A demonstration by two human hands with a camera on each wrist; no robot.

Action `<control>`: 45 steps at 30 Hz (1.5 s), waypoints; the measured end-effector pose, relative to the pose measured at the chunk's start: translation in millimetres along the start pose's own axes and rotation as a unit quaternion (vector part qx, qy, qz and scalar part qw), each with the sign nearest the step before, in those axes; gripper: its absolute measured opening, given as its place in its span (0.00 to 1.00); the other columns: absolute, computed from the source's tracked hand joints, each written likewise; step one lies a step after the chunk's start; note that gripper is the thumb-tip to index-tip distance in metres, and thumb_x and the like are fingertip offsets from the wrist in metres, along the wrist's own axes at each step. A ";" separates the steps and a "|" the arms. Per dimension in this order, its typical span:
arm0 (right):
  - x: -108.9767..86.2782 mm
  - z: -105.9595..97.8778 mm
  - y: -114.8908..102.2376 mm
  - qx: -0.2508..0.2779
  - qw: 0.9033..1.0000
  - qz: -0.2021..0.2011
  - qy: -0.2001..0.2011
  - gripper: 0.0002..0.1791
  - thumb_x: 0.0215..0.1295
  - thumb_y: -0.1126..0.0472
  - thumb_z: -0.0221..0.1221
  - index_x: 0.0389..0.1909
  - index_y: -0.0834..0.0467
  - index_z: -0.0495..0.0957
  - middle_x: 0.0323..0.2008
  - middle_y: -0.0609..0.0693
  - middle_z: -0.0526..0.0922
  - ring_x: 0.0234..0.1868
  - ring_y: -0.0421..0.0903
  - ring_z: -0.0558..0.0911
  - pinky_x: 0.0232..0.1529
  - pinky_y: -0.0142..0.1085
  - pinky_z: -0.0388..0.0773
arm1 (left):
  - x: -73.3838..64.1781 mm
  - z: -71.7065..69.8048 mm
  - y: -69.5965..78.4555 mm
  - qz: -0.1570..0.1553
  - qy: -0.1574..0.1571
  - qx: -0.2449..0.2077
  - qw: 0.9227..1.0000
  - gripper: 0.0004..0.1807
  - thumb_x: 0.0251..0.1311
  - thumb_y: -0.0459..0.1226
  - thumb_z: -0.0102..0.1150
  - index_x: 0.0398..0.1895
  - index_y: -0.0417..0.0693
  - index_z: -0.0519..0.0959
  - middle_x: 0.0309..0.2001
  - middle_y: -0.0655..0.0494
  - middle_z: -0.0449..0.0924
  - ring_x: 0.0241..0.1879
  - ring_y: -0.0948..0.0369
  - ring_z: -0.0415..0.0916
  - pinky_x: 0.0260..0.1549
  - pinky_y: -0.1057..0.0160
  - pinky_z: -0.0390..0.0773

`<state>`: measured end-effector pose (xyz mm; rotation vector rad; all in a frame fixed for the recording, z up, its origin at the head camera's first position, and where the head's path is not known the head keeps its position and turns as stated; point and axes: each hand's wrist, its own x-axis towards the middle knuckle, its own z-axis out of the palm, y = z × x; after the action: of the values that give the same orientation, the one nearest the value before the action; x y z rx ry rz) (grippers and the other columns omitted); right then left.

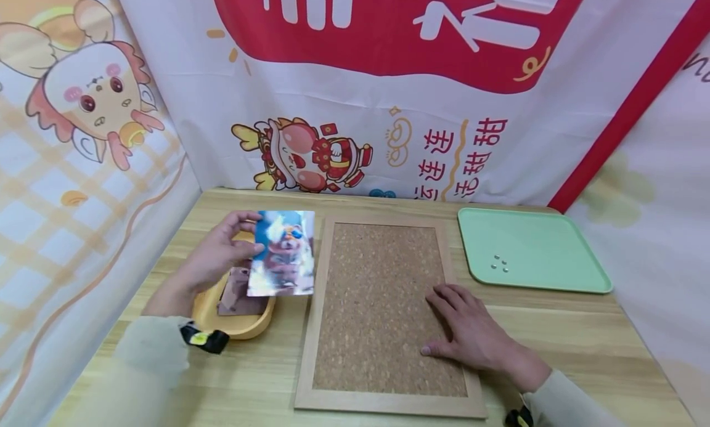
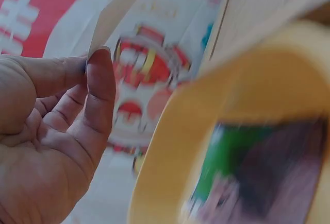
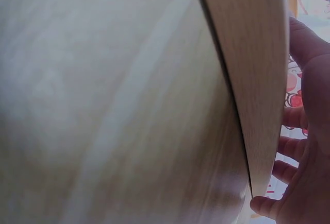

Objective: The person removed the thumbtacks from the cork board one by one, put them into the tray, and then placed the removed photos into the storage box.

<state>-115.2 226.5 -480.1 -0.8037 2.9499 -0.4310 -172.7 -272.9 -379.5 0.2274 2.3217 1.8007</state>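
Note:
Between thumb and fingers, my left hand (image 1: 224, 248) pinches a photo card (image 1: 284, 254) by its left edge. The card shows a furry animal in bright goggles on a blue and white ground; it is held above the yellow tray (image 1: 261, 329). Another photo (image 1: 240, 294) lies in that tray, and its green and brown picture also shows in the left wrist view. My right hand (image 1: 471, 325) rests on the right side of a wood-framed cork board (image 1: 388, 310), fingers relaxed on the cork and frame.
A light green tray (image 1: 543, 248) sits at the back right, with several small silver pins (image 1: 499, 265) on it. Printed cloth (image 1: 355, 88) hangs behind the wooden table (image 1: 560, 328) and along both sides.

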 end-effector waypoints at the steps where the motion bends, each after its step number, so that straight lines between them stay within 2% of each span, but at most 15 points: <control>1: 0.0 0.1 -0.2 0.000 1.000 0.001 -0.001 0.60 0.57 0.17 0.58 0.80 0.54 0.65 0.78 0.58 0.65 0.79 0.61 0.61 0.72 0.68 0.63 | -1.1 -9.8 -1.0 -0.003 0.002 0.002 1.000 0.32 0.71 0.26 0.59 0.74 0.44 0.59 0.60 0.42 0.63 0.41 0.59 0.86 0.40 0.57 0.90; 4: 0.2 0.4 -0.8 0.001 1.000 0.003 -0.003 0.60 0.57 0.16 0.58 0.80 0.54 0.65 0.78 0.58 0.65 0.79 0.61 0.61 0.72 0.68 0.63 | -3.9 -35.0 -5.0 -0.015 0.005 0.020 1.000 0.30 0.73 0.27 0.58 0.73 0.45 0.60 0.59 0.42 0.63 0.40 0.60 0.85 0.37 0.56 0.90; 7: 0.4 0.3 -1.4 0.002 1.000 0.006 -0.003 0.60 0.57 0.16 0.58 0.80 0.54 0.66 0.78 0.57 0.65 0.79 0.61 0.61 0.72 0.68 0.64 | -5.9 -52.8 -11.6 -0.032 -0.001 0.041 0.999 0.29 0.73 0.27 0.58 0.72 0.43 0.59 0.59 0.42 0.63 0.39 0.59 0.84 0.37 0.55 0.90; 13: 0.7 0.0 -1.9 0.003 1.000 0.005 -0.003 0.60 0.57 0.17 0.58 0.80 0.54 0.66 0.78 0.57 0.65 0.79 0.61 0.61 0.73 0.68 0.63 | -9.1 -69.5 -26.6 -0.078 -0.016 0.092 0.993 0.31 0.74 0.28 0.57 0.75 0.41 0.57 0.61 0.39 0.62 0.43 0.57 0.81 0.41 0.57 0.89; 17: 0.9 -0.1 -1.6 0.003 1.000 0.005 -0.005 0.60 0.57 0.17 0.58 0.80 0.54 0.65 0.78 0.57 0.65 0.79 0.61 0.60 0.72 0.68 0.63 | -10.0 -70.4 -33.4 -0.095 -0.026 0.112 0.989 0.31 0.75 0.29 0.57 0.76 0.41 0.57 0.62 0.38 0.61 0.44 0.55 0.80 0.40 0.58 0.88; 26: 1.3 0.4 -0.2 0.004 1.000 0.007 -0.011 0.60 0.57 0.16 0.57 0.80 0.54 0.65 0.78 0.56 0.65 0.79 0.60 0.60 0.72 0.67 0.64 | -7.5 -61.2 -39.4 -0.106 -0.041 0.093 0.989 0.32 0.74 0.27 0.56 0.76 0.38 0.57 0.59 0.37 0.62 0.43 0.53 0.81 0.38 0.56 0.88; 37: 1.3 0.2 0.8 0.006 1.000 0.007 -0.010 0.60 0.57 0.16 0.57 0.80 0.54 0.65 0.79 0.57 0.64 0.80 0.61 0.60 0.73 0.67 0.64 | -0.9 -56.7 -43.1 -0.121 -0.036 0.108 0.986 0.33 0.73 0.26 0.57 0.76 0.39 0.56 0.58 0.39 0.61 0.42 0.52 0.79 0.35 0.57 0.87; 45: 0.8 -0.2 1.0 0.009 1.000 0.004 -0.009 0.60 0.58 0.17 0.59 0.80 0.55 0.65 0.79 0.57 0.64 0.80 0.61 0.59 0.73 0.67 0.64 | 2.8 -54.0 -46.5 -0.134 -0.030 0.146 0.980 0.32 0.72 0.25 0.56 0.75 0.40 0.59 0.57 0.39 0.61 0.43 0.51 0.76 0.32 0.60 0.83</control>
<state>-116.4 227.0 -480.1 -0.7881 2.9280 -0.4472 -188.8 -334.5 -411.7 0.0078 2.4299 1.3107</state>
